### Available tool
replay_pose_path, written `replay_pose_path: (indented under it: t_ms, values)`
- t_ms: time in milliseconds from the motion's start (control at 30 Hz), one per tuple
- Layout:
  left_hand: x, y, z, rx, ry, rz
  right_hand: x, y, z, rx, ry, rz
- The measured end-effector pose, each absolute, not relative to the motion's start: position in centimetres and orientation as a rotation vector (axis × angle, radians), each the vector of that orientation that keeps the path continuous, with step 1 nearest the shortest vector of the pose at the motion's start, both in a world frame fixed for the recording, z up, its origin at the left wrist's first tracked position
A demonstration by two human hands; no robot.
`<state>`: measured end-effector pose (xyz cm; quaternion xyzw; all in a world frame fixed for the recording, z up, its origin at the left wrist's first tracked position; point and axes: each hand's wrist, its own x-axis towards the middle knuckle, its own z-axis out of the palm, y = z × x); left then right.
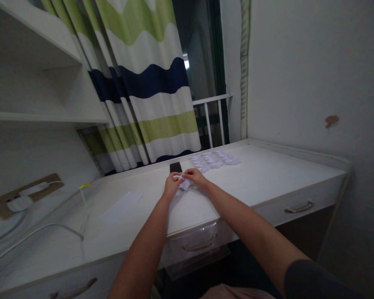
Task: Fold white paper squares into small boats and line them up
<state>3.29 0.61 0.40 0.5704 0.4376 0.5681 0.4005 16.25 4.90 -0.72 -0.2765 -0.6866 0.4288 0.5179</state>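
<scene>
My left hand (171, 185) and my right hand (195, 177) meet above the white desk top (237, 178), pinching a small piece of folded white paper (185, 183) between them. Just beyond my fingers lies a black smartphone (175, 167), face down or dark, which neither hand touches. Farther right, several small folded paper pieces (213, 160) are spread in a loose group near the back edge. A flat white paper sheet (121, 207) lies to the left of my hands.
A white cable (34, 234) runs along the desk's left side from a wall socket plate (25, 197). A shelf overhangs the upper left. Striped curtains and a white railing stand behind the desk, a wall rises on the right, and drawers sit below.
</scene>
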Motion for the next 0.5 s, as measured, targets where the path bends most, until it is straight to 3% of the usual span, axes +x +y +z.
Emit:
replay_pose_path:
  t_ms: [500]
  values:
    - [3.06,0.79,0.13,1.426,1.041,1.489,16.33,4.91,-0.37,-0.665,-1.569,0.999]
